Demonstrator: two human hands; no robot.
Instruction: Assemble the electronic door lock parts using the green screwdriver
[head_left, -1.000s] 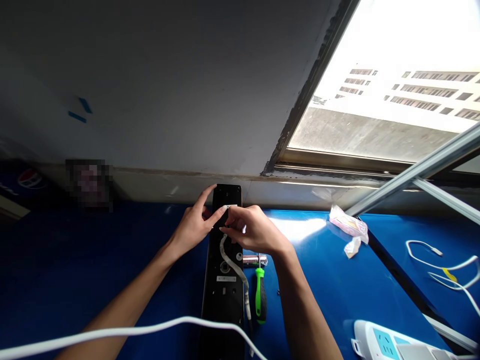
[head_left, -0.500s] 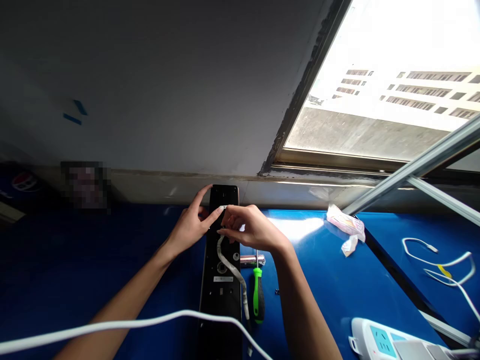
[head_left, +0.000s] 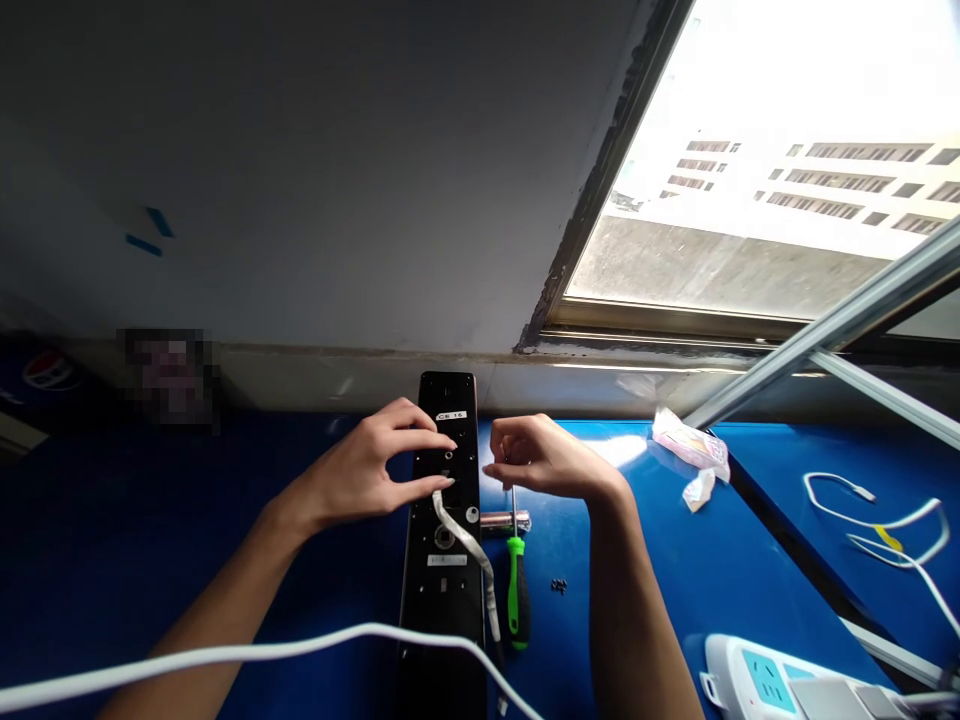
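A long black panel (head_left: 444,620) stretches away from me across the blue table, with a label "CE 16" (head_left: 451,415) near its far end. My left hand (head_left: 367,460) reaches over its left side, thumb and fingers apart around a small brass-coloured ring (head_left: 448,455). A whitish wrapped cable (head_left: 466,540) runs down the panel from beside my left thumb. Just right of the panel hovers my right hand (head_left: 540,460), its fingers curled in a pinch; anything between them is too small to name. Below it are a green-and-black screwdriver (head_left: 517,595) and a shiny cylinder (head_left: 496,522).
Several small dark screws (head_left: 559,585) lie right of the screwdriver. A white cable (head_left: 300,647) crosses the foreground. At right are a power strip (head_left: 750,665), a crumpled wrapper (head_left: 690,445), a coiled white cord (head_left: 900,560) and a metal frame (head_left: 817,335).
My right hand has moved right, off the panel, uncovering the label and the ring. My left hand has come nearer, away from the panel's far end, and its fingers have spread.
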